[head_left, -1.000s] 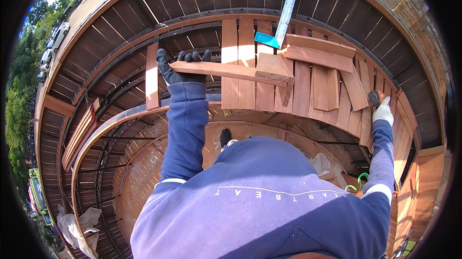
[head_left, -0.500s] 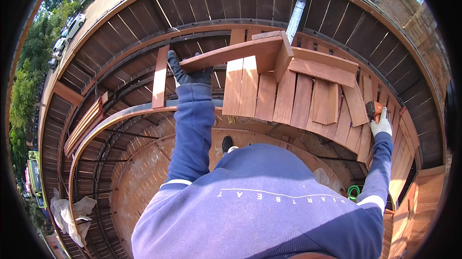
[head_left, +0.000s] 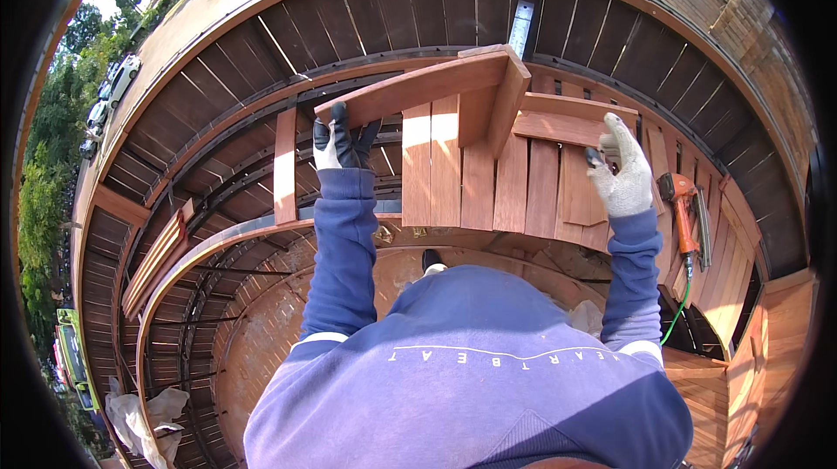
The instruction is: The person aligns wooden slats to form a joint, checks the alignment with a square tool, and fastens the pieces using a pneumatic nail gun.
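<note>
My left hand [head_left: 346, 139], in a dark and white work glove, is closed round the left end of a long wooden board [head_left: 418, 90]. This board stands on edge, and its right end meets a short upright board [head_left: 509, 103]. My right hand [head_left: 625, 166], in a pale glove with a dark fingertip, is raised with thumb and fingers apart and nothing visible between them. It is nearest a loose wooden piece [head_left: 562, 127] lying across the reddish slats [head_left: 510, 194]. To its right an orange and black nail gun [head_left: 683, 207] rests on the slats.
A green hose [head_left: 678, 316] runs from the nail gun. Beyond the boards, a metal ruler [head_left: 520, 29] leans near the curved dark backrest [head_left: 366, 11]. Bare curved frame rails lie at left with one slat [head_left: 285, 164] across them, and stacked strips [head_left: 155, 268] beyond. Crumpled plastic sheeting [head_left: 144, 421] hangs lower left.
My right hand has let go of the nail gun and moved left, toward the loose boards. The left hand still grips the long board, its fingers now showing over the near face.
</note>
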`<state>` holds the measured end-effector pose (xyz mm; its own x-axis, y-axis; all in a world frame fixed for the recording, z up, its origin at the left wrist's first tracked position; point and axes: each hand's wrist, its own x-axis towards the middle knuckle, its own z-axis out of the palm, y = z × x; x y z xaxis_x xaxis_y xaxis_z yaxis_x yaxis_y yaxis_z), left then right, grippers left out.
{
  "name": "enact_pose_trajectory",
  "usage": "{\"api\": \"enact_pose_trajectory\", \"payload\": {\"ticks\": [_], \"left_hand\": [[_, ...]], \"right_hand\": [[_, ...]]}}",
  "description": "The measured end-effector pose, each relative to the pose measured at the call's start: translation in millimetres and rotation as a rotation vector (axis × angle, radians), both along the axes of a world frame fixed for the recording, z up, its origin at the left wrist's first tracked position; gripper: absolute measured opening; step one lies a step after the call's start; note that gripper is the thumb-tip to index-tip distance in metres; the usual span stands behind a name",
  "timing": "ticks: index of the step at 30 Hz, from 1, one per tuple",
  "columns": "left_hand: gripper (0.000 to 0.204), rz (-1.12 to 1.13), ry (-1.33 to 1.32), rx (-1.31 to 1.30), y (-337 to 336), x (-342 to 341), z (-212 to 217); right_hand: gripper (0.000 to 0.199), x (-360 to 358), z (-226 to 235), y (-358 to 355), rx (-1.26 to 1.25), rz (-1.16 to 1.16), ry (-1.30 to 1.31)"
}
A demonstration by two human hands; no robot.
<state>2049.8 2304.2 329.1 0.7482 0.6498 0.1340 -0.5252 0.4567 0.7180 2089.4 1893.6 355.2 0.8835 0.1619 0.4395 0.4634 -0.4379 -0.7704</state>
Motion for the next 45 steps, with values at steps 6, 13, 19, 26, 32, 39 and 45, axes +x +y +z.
{"api": "enact_pose_trajectory", "payload": {"ticks": [6, 13, 19, 26, 32, 39, 45], "left_hand": [[0.028, -0.088, 0.108, 0.211, 20, -4, 4], [0.025, -0.136, 0.113, 0.352, 34, -13, 19], [0.025, -0.112, 0.121, 0.399, 70, -7, 24], [0.047, -0.444, 0.263, 0.736, 73, -39, 45], [0.086, -1.205, 0.004, -0.135, 56, -28, 32], [0.068, -1.242, 0.27, -0.4, -1, -9, 22], [0.058, -1.288, 0.055, -0.743, -30, -7, 10]], "right_hand": [[0.068, 32, -18, 130, -0.074, 0.082, 0.053], [0.029, 62, -38, 148, -0.171, 0.044, 0.033], [0.026, 72, -37, 192, -0.143, 0.022, -0.007], [0.029, 86, -37, 201, -0.151, 0.008, -0.013], [0.023, 94, -45, 202, -0.113, -0.045, 0.016], [0.043, 92, -34, 194, -0.276, -0.013, -0.011], [0.049, 79, -17, 150, -0.467, -0.116, -0.203]]}}
